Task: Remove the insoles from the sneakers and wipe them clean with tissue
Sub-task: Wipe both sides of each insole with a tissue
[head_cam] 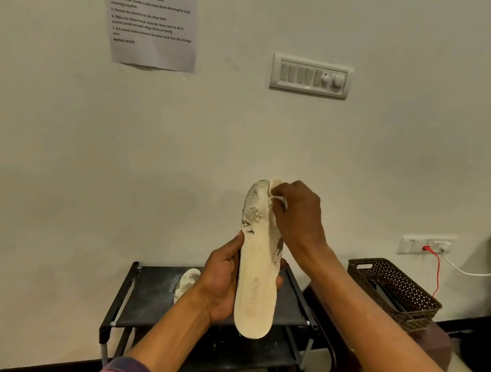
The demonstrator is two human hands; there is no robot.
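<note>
We count two insoles. Our left hand (222, 277) grips the first insole (257, 281) upright; our right hand (295, 215) pinches one mostly hidden tissue (277, 199) against its toe. The second insole (187, 281) lies on the shoe rack (147, 299), half covered.

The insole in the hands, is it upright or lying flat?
Upright. The insole stands toe end up, heel end down; the left hand grips its side, the right hand pinches tissue at its toe.

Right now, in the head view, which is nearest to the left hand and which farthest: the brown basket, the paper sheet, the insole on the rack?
1. insole on the rack, just beside the left hand.
2. brown basket, low at the right.
3. paper sheet, high on the wall, upper left.
</note>
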